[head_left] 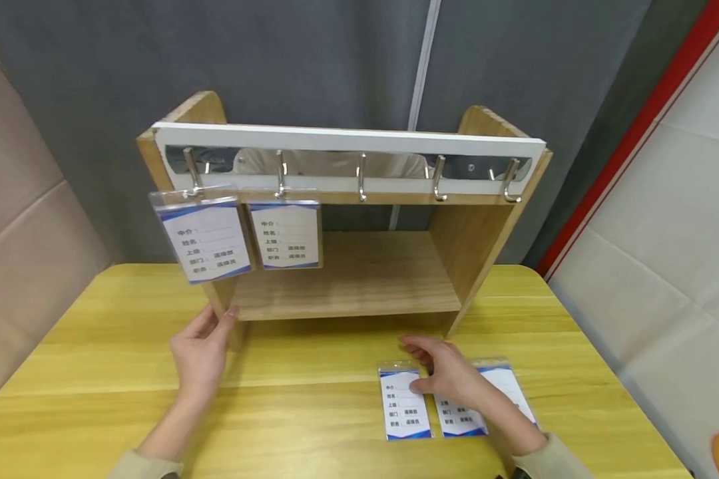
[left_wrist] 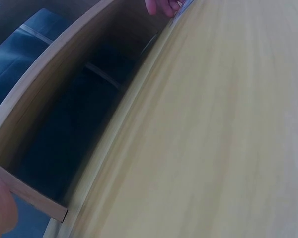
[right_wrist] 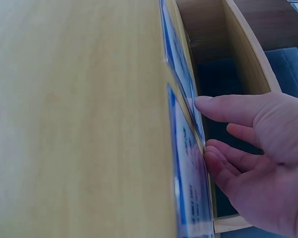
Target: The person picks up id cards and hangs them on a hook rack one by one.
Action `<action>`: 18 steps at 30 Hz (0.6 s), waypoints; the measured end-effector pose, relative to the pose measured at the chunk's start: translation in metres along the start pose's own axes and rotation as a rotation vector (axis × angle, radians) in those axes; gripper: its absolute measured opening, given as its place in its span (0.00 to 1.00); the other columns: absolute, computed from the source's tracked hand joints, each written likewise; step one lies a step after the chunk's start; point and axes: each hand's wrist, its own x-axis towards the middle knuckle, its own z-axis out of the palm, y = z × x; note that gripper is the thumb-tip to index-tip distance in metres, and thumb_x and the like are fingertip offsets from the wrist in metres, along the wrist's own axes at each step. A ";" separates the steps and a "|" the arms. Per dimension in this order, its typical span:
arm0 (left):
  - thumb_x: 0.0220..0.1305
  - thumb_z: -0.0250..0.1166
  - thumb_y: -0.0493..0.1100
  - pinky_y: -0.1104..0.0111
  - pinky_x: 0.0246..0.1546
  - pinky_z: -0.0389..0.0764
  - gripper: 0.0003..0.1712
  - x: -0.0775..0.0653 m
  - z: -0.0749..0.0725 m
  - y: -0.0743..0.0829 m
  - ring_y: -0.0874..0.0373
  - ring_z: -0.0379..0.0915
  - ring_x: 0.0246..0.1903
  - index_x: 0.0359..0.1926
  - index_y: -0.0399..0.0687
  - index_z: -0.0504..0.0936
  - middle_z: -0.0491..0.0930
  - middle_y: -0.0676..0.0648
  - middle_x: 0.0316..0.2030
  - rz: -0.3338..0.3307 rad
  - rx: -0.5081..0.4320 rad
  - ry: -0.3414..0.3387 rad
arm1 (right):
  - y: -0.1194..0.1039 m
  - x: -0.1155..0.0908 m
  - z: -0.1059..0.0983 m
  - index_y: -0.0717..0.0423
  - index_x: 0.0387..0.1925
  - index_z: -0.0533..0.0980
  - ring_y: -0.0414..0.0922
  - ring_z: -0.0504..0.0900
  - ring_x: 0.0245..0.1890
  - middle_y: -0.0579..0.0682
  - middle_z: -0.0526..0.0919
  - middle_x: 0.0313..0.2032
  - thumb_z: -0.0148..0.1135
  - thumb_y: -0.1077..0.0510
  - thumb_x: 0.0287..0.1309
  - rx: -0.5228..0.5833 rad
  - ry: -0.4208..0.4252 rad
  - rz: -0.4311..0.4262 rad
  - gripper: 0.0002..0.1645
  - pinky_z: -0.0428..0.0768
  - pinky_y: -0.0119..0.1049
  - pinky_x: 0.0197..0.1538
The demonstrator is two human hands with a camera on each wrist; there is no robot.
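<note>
My left hand (head_left: 200, 352) grips the lower left side panel of a wooden rack (head_left: 347, 276), thumb at the front edge. Over the table my right hand (head_left: 449, 372) reaches to a badge (head_left: 403, 412) in a clear sleeve, the leftmost of three lying flat. Its thumb touches that badge's right edge, while the fingers curve apart from the thumb near the top, as the right wrist view (right_wrist: 258, 148) also shows. A second badge (head_left: 460, 422) lies partly under this hand and a third badge (head_left: 512, 389) is partly hidden by the wrist.
Two badges, one (head_left: 206, 243) at the far left and one (head_left: 287, 239) beside it, hang from the rack's metal hooks. Three more hooks (head_left: 361, 176) bear nothing. Rack and loose badges stand on a yellow wooden table (head_left: 84, 372), with a grey partition (head_left: 311, 60) behind.
</note>
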 end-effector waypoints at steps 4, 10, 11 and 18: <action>0.64 0.71 0.32 0.78 0.46 0.83 0.21 0.000 0.001 0.001 0.77 0.82 0.40 0.59 0.36 0.81 0.78 0.35 0.54 0.004 -0.020 -0.006 | 0.001 0.000 0.001 0.59 0.66 0.74 0.45 0.78 0.51 0.49 0.83 0.54 0.80 0.65 0.49 -0.007 0.003 0.000 0.41 0.85 0.40 0.53; 0.64 0.71 0.32 0.77 0.47 0.83 0.21 0.001 0.001 -0.001 0.76 0.82 0.41 0.58 0.36 0.81 0.78 0.34 0.54 0.014 -0.026 -0.009 | 0.001 0.000 0.003 0.58 0.63 0.77 0.43 0.78 0.48 0.46 0.83 0.52 0.81 0.64 0.48 -0.044 0.011 -0.006 0.38 0.85 0.37 0.51; 0.64 0.71 0.32 0.77 0.47 0.83 0.21 0.000 0.001 -0.001 0.76 0.82 0.41 0.58 0.35 0.81 0.78 0.33 0.55 0.016 -0.024 -0.010 | 0.002 0.000 0.003 0.57 0.63 0.77 0.43 0.77 0.48 0.46 0.83 0.51 0.81 0.64 0.48 -0.051 0.011 -0.006 0.38 0.85 0.37 0.51; 0.65 0.70 0.33 0.76 0.48 0.83 0.21 0.000 0.000 -0.001 0.76 0.82 0.42 0.59 0.36 0.81 0.79 0.34 0.55 0.015 0.005 -0.008 | 0.002 0.000 0.004 0.55 0.59 0.79 0.42 0.77 0.46 0.43 0.81 0.48 0.81 0.63 0.48 -0.073 0.010 0.009 0.35 0.84 0.36 0.50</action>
